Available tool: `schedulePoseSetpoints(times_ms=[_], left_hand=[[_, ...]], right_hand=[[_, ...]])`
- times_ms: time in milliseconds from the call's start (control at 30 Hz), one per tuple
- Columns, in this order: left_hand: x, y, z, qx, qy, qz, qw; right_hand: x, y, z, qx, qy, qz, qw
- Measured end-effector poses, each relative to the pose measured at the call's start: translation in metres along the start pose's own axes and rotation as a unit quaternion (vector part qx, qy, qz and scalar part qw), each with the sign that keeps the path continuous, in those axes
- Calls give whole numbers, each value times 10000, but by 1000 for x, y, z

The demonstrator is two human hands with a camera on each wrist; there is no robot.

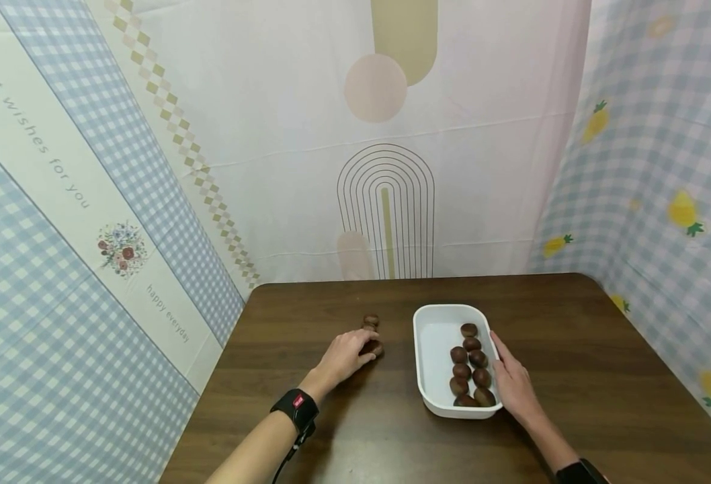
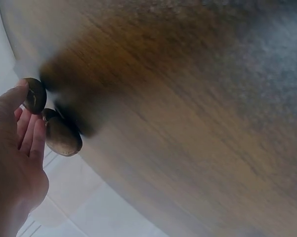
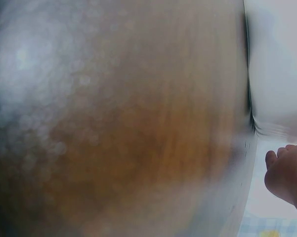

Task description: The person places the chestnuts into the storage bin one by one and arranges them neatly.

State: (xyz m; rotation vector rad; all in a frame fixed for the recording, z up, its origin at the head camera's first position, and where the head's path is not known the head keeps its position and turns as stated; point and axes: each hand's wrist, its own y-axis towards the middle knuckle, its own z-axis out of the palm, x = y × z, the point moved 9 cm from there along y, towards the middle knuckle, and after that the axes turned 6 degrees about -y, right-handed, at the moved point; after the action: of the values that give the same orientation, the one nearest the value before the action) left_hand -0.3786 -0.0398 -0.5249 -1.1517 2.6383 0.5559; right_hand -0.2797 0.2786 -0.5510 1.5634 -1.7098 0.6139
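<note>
In the head view my left hand (image 1: 345, 355) reaches over a few brown chestnuts on the table, its thumb and fingers around one chestnut (image 1: 372, 347). The left wrist view shows a digit touching a dark chestnut (image 2: 35, 95), with a lighter chestnut (image 2: 63, 137) beside the other fingers. Another chestnut (image 1: 370, 319) lies just beyond the fingertips. My right hand (image 1: 514, 384) holds the right side of a white rectangular dish (image 1: 429, 356); its lower fingers are hidden. Several chestnuts (image 1: 478, 358) lie in two rough rows along the dish's right half.
The brown wooden table (image 1: 386, 430) ends at a back edge against a pale patterned cloth (image 1: 295, 202). Checked cloths hang at both sides. A cable (image 1: 287, 459) trails from the black band on the left wrist.
</note>
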Motion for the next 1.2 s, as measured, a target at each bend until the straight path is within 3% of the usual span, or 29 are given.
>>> schedulePoseSetpoints(times_ms=[500, 1200], left_hand=[[-1, 4, -6, 8, -42, 30, 10000], [-26, 28, -26, -223, -95, 268, 9993]], right_hand=[[-1, -1, 0, 36, 31, 18, 10000], [-2, -1, 1, 103, 55, 56, 9999]])
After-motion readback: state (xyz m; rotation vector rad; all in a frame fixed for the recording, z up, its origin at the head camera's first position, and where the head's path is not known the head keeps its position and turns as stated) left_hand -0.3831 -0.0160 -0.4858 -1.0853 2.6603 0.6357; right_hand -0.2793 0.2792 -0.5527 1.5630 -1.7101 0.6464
